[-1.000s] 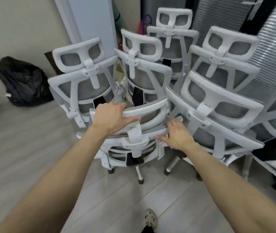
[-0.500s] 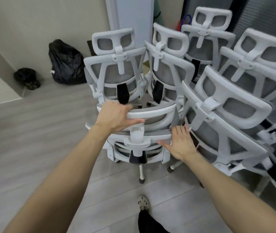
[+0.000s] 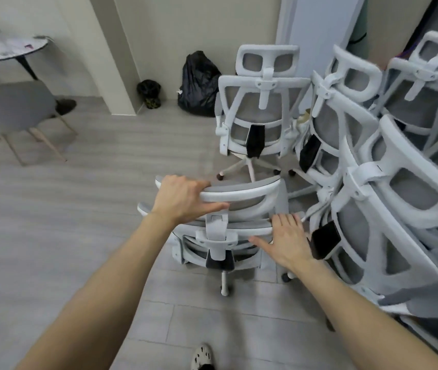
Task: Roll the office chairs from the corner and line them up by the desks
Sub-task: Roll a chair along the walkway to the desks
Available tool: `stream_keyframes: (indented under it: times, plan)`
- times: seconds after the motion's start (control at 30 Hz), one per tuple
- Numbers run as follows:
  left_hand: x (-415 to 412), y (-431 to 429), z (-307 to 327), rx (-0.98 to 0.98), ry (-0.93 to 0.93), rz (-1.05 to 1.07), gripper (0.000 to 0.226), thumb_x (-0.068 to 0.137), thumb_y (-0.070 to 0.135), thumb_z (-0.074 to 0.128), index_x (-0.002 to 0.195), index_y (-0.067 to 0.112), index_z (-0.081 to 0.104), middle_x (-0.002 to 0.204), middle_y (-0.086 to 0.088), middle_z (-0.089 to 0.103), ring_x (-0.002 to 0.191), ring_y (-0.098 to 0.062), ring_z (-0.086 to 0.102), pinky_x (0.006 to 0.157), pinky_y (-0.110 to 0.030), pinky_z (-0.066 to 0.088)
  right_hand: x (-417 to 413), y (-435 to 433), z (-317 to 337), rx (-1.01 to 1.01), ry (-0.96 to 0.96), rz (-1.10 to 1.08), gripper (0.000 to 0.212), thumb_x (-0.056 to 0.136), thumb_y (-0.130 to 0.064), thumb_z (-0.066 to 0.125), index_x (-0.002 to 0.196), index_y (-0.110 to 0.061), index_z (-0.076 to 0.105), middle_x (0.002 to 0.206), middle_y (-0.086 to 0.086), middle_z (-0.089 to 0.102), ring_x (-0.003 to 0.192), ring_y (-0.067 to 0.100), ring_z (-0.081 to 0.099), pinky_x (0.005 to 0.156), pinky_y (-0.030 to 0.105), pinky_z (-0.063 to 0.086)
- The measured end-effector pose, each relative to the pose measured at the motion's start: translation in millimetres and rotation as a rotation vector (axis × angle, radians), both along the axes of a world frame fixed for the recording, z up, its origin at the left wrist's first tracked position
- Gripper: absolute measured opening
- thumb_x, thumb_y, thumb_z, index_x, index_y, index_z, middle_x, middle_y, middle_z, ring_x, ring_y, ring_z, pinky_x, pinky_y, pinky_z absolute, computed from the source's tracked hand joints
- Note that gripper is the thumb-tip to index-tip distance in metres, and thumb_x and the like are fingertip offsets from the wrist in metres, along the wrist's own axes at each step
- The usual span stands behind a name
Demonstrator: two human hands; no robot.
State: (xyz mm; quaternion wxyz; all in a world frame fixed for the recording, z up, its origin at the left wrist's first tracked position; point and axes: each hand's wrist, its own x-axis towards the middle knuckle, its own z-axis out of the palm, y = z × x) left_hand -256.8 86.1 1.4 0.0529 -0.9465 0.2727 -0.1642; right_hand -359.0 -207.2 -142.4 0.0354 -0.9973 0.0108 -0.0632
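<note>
Office chair (image 3: 250,209), near: left hand (image 3: 183,198) gripping headrest (image 3: 242,192), right hand (image 3: 287,241) flat against backrest (image 3: 250,227), likely to steer it off packed chairs (image 3: 372,209) right.

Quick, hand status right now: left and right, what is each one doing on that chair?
Left hand: grips the headrest, fingers curled over its top.
Right hand: open, fingers straight, resting flat on the backrest top edge.

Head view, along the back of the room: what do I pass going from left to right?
grey side chair → small black bag → large black bag → upright office chair → leaning office chairs
</note>
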Motion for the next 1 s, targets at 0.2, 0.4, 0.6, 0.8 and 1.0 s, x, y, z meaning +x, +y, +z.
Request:
stream_keyframes:
  times: [0.2,0.4,0.6,0.8,1.0]
  plan:
    - [-104.3,-3.0,-5.0,-0.091,-0.063,0.295,0.103,0.068,0.114,0.018,0.091,0.034,0.078,0.064,0.004,0.066,0.064,-0.023,0.067,0.061,-0.033,0.033,-20.0,-13.4,4.0,-0.007,-0.01,0.259,0.1,0.085,-0.104,0.027,0.119,-0.017,0.064,0.114,0.0,0.063,0.116,0.026,0.057,0.123,0.049,0.035]
    - [-212.3,-9.3,-5.6,-0.145,-0.119,0.511,0.094,0.071,0.111,0.029,0.084,0.031,0.077,0.06,0.005,0.063,0.061,-0.022,0.067,0.056,-0.031,0.036,-51.8,-13.5,5.3,0.048,-0.059,0.492,0.098,0.078,-0.105,0.042,0.105,-0.014,0.063,0.1,-0.001,0.058,0.102,0.027,0.054,0.114,0.049,0.04]
    - [-314.7,-9.8,-13.0,-0.237,-0.279,0.628,0.089,0.078,0.108,0.035,0.07,0.026,0.069,0.054,0.007,0.056,0.055,-0.019,0.062,0.056,-0.031,0.022,-109.9,-4.6,-4.7,0.184,-0.157,0.658,0.097,0.076,-0.101,0.056,0.108,-0.01,0.065,0.098,0.0,0.059,0.099,0.029,0.054,0.106,0.048,0.045]
    - [-416.2,-9.1,-11.8,-0.267,-0.337,0.7,0.091,0.081,0.106,0.033,0.067,0.024,0.07,0.052,0.007,0.053,0.051,-0.02,0.059,0.057,-0.028,0.025,-178.4,8.0,-9.8,0.265,-0.198,0.779,0.086,0.075,-0.097,0.064,0.096,-0.014,0.062,0.091,-0.001,0.055,0.093,0.029,0.054,0.097,0.048,0.047]
    - [-516.7,-17.9,-10.3,-0.256,-0.319,0.779,0.094,0.081,0.107,0.03,0.069,0.025,0.072,0.053,0.008,0.055,0.051,-0.019,0.059,0.056,-0.029,0.027,-257.6,9.4,-7.6,0.238,-0.157,0.857,0.084,0.074,-0.098,0.064,0.094,-0.017,0.058,0.091,-0.003,0.053,0.092,0.026,0.051,0.094,0.045,0.045]
